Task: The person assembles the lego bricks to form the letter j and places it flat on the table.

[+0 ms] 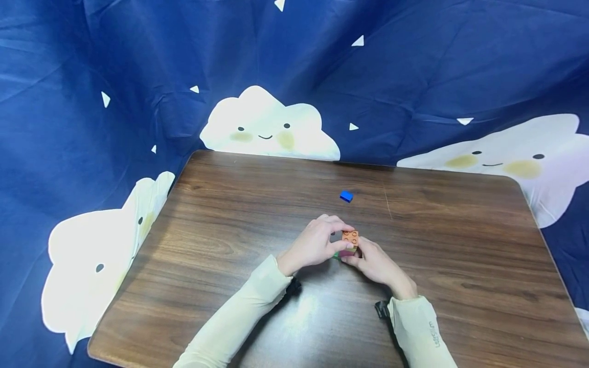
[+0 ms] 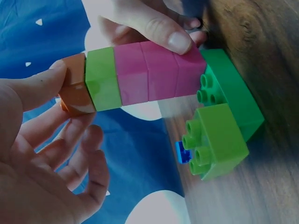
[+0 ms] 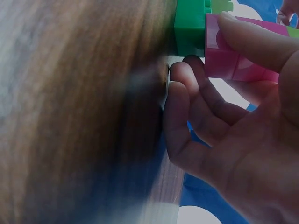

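A tower of toy building bricks stands upright between the hands. Its orange brick (image 1: 350, 237) is at the top, above a lime brick (image 2: 103, 86) and several pink bricks (image 2: 133, 74). At the tower's foot is a dark green brick (image 2: 238, 93) with studs showing. Another lime brick (image 2: 224, 137) is against the green one; whether they are joined I cannot tell. My left hand (image 1: 313, 244) pinches the orange brick between thumb and finger, its other fingers loosely bent. Low on the tower, my right hand (image 1: 379, 263) grips the pink bricks, thumb on one side.
A small blue brick (image 1: 346, 196) lies on the wooden table (image 1: 221, 204) beyond the hands. Behind the table's far edge hangs a blue cloth (image 1: 294, 56) with white clouds, which also runs down the left side.
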Demonstrator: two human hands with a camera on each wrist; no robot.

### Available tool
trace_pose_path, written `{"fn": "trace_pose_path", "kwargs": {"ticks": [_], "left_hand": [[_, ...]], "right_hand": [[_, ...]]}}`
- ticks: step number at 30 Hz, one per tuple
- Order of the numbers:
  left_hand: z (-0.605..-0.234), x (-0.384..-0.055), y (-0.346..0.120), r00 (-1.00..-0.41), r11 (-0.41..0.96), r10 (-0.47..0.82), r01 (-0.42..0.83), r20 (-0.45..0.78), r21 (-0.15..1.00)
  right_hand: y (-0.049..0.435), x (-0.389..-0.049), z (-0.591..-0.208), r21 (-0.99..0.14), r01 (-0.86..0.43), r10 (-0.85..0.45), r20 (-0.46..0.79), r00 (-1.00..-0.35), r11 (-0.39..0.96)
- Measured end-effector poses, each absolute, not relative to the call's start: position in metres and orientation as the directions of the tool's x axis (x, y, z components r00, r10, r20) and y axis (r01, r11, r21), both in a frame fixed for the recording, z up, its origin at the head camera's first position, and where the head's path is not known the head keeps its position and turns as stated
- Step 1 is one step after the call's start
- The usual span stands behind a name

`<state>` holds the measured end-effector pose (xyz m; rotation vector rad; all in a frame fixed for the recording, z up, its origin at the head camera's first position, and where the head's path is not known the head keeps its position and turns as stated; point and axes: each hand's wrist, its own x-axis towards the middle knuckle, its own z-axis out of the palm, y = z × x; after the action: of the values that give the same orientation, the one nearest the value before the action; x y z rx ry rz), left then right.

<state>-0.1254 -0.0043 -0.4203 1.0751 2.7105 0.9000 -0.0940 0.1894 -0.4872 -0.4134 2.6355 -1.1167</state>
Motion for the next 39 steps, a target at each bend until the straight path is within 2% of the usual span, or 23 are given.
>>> {"fn": "trace_pose_path", "kwargs": {"ticks": [14, 23, 39], "left_hand": [[-0.4189, -0.125, -0.0056, -0.748, 0.616, 0.651, 0.62, 0.131, 0.486], [-0.4193, -0.1252, -0.0047, -0.728, 0.604, 0.668, 0.651, 0.152, 0.461], [-0.4216, -0.1234, -0.0058, -0.741, 0.595, 0.663, 0.607, 0.106, 0.526]], "right_hand": [[0.1878, -0.0948, -0.4828, -0.728, -0.16, -0.349, -0.115, -0.93, 0.667], [0.1881, -0.0952, -0.4828, -0.731, -0.167, -0.353, -0.107, -0.929, 0.661], [0.1884, -0.0938, -0.4896, -0.746, -0.167, -0.356, -0.099, -0.929, 0.644]]}}
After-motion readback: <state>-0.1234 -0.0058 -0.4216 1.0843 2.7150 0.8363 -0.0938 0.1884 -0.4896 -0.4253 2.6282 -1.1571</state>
